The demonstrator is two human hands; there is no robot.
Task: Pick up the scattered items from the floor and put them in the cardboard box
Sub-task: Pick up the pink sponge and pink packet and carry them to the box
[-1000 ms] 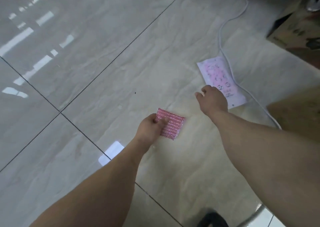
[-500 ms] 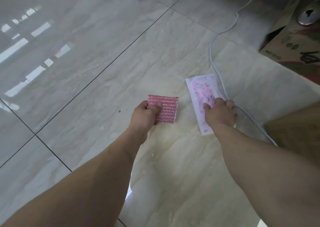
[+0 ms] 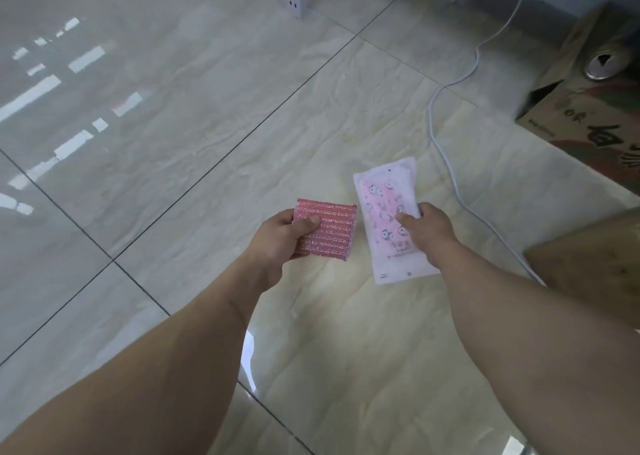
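Head view — left hand point(image 3: 280, 236) fingers pinching pink scrubber point(image 3: 329, 231), right hand point(image 3: 427, 231) fingers pinching packet point(image 3: 388, 219).

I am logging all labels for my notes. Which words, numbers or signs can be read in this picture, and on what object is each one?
Brown cardboard box: large dark printed characters, blurred, not readable.
Pink-and-white flat plastic packet, held by the right hand: small print, too small to read.
Pink glittery square scrubbing pad: no text.
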